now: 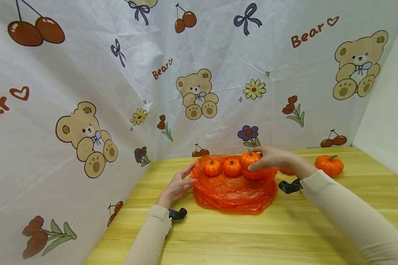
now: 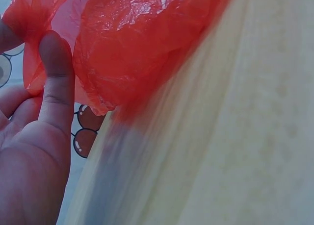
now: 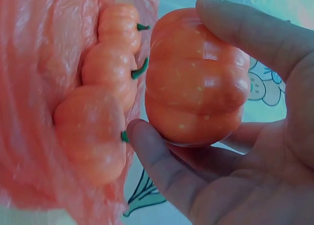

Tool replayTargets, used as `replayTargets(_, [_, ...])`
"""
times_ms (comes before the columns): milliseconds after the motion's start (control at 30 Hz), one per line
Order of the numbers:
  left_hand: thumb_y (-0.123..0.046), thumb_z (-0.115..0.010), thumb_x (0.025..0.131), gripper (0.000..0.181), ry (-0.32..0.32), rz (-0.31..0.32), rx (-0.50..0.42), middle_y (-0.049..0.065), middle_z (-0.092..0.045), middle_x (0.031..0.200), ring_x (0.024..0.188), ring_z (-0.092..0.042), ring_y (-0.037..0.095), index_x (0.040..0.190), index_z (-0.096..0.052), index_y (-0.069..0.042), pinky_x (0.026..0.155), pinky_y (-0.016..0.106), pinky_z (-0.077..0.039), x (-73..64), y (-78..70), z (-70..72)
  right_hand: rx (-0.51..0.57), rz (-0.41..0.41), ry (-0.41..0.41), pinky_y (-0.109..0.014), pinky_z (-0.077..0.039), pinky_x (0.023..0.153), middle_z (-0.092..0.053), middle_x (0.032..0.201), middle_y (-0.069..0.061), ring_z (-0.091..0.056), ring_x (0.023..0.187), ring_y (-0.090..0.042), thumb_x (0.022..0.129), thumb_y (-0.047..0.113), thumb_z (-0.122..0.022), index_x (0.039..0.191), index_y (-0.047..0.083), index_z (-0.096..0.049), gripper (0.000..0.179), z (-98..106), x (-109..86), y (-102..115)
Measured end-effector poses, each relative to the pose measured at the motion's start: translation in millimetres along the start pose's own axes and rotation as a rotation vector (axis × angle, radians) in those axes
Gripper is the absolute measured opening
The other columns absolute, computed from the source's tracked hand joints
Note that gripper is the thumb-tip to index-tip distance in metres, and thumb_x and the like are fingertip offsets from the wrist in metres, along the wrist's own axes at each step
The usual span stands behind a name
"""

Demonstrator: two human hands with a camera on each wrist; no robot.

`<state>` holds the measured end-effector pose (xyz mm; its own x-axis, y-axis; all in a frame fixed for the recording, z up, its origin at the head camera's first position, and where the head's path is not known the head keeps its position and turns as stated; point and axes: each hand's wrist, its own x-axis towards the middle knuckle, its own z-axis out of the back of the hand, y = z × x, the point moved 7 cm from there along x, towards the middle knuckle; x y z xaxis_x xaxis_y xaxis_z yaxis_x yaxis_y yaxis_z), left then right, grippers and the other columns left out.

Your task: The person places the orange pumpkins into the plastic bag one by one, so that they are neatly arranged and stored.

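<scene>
**Orange pumpkin (image 1: 248, 159) held over a red plastic bag (image 1: 232, 197)**

At the left, the left hand (image 1: 177, 185) pinches the edge of the bag, the film caught between thumb and fingers. The bag is thin, glossy, crinkled and see-through, its mouth spread wide. Inside, three small, ribbed pumpkins sit in a row: a left pumpkin (image 1: 212, 168), a middle pumpkin (image 1: 232, 167) and a right pumpkin (image 1: 252, 174), all shiny orange with green stems. The held pumpkin is above the right one, stem up, speckled with pale dots; whether the two touch cannot be told. The right hand (image 1: 273, 157) grips it, thumb and fingers curled on opposite sides.

On the patterned sheet (image 1: 219, 48) behind, red lettering reads "ar" at the cut-off left, then "Bear" in the middle and "Bear" at right, each with a heart.

Bears, cherries, bows and flowers decorate the sheet. The bag rests on a wooden table (image 1: 219, 243). Right of it, the right hand and forearm partly hide another pumpkin (image 1: 286, 170); farther right, a larger-looking pumpkin (image 1: 329, 165) lies on the table, in plain view.
</scene>
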<state>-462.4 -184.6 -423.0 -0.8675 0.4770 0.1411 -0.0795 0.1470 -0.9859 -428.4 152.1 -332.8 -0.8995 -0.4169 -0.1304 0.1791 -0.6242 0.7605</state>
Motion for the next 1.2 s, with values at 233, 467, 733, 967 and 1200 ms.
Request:
replayTargets(233, [0.013,-0.053,0.095,0.081,0.007,0.003,-0.012,0.012,-0.016,0.173,0.153,-0.025,0.047,0.165,-0.022,-0.011,0.091,0.021,-0.059,0.8,0.0,-1.7,0.052,-0.027,0.039,-0.044,-0.060,0.094,-0.059,0.140,-0.020,-0.065,0.100,-0.022,0.083,0.036,-0.086,0.159,0.000,-0.029,0.101,-12.6,19.0,10.4])
replayTargets(467, [0.013,-0.055,0.094,0.083,0.012,0.017,-0.008,0.013,-0.013,0.174,0.153,-0.025,0.046,0.165,-0.020,-0.010,0.087,0.018,-0.059,2.9,0.3,-1.0,0.103,-0.023,0.084,-0.043,-0.060,0.089,-0.042,0.154,-0.026,-0.062,0.093,-0.022,0.083,0.024,-0.087,0.157,0.000,-0.031,0.096,-24.5,35.0,18.6])
replayTargets(733, [0.012,-0.056,0.094,0.081,-0.008,0.011,0.000,0.011,-0.017,0.173,0.153,-0.026,0.047,0.165,-0.023,-0.010,0.090,0.020,-0.059,0.1,1.5,-1.4,0.110,-0.014,0.088,-0.045,-0.062,0.091,-0.036,0.161,-0.024,-0.064,0.105,-0.021,0.079,0.017,-0.089,0.156,-0.001,-0.038,0.094,-40.8,54.2,24.9])
replayTargets(967, [0.012,-0.056,0.094,0.082,-0.003,0.015,-0.008,0.010,-0.016,0.173,0.151,-0.029,0.046,0.165,-0.022,-0.012,0.088,0.019,-0.059,-0.6,1.9,-2.0,0.063,-0.048,0.107,-0.039,-0.062,0.092,-0.040,0.160,-0.021,-0.065,0.106,-0.021,0.079,0.021,-0.090,0.156,-0.002,-0.038,0.096,-57.3,71.7,31.2])
replayTargets(1200, [0.013,-0.056,0.095,0.081,-0.010,0.014,-0.019,0.007,-0.018,0.173,0.151,-0.028,0.046,0.165,-0.024,-0.012,0.087,0.019,-0.059,1.5,0.0,0.0,0.126,-0.049,0.135,-0.047,-0.058,0.100,-0.040,0.159,-0.022,-0.060,0.122,-0.028,0.080,0.016,-0.089,0.157,-0.003,-0.034,0.097,-73.2,81.9,45.4])
